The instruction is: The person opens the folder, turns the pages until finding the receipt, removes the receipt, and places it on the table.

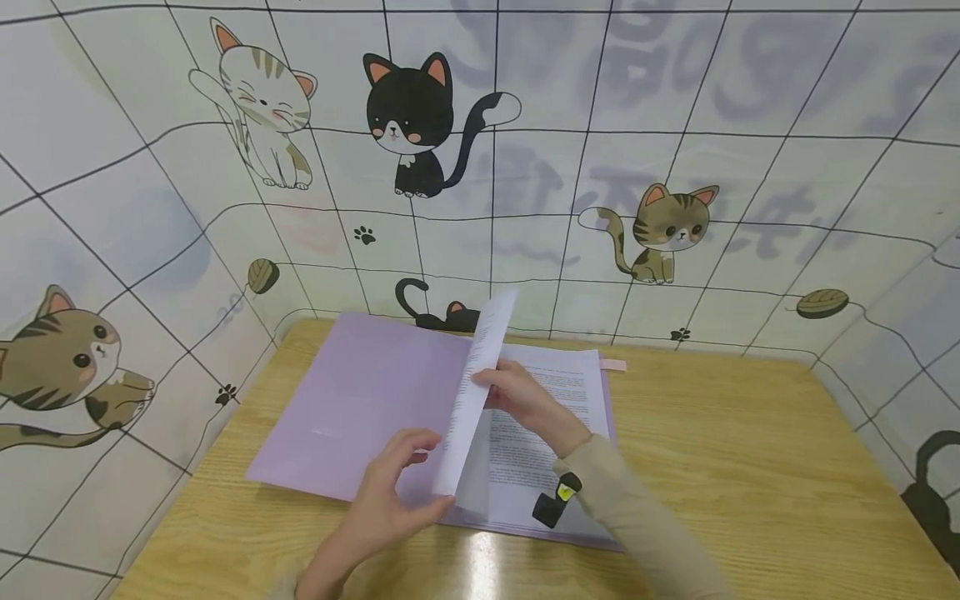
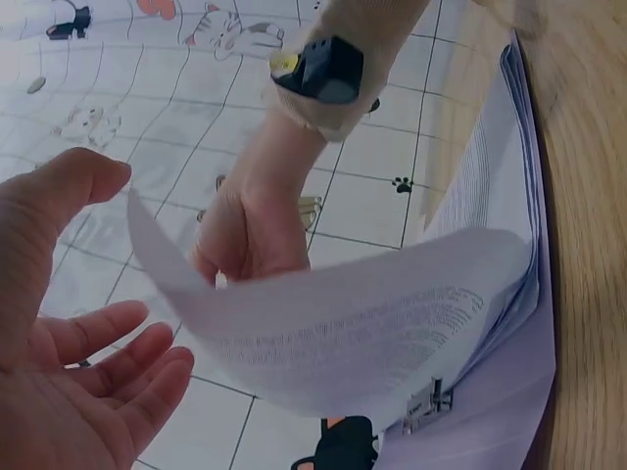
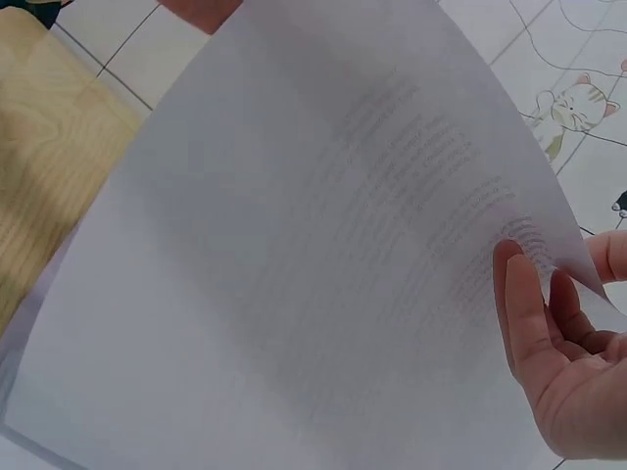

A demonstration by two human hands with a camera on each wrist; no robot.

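from my end i am seeing the lifted sheet (image 1: 472, 408) rising on edge above the middle of the spread lilac folder (image 1: 367, 392); its long axis is running away from the person, the far end leaning to the right and upward; in the left wrist view it is bowing into a curve with print showing; the right hand (image 1: 525, 400) is pinching the sheet part-way along its long side, thumb and fingers bent close together; the left hand (image 1: 390, 496) is forming a wide c at the sheet's near end, thumb and fingers well parted and gripping nothing i can make out; i am not able to tell whether its thumb is touching the paper; printed pages (image 1: 558, 392) are lying flat on the folder's right side, a pink tab (image 1: 614, 365) sticking out beyond their far right corner; a metal clip (image 2: 427, 403) is showing beside the sheet in the left wrist view; the folder is resting on a wooden table (image 1: 750, 467), before a wall (image 1: 540, 242) with cartoon cats
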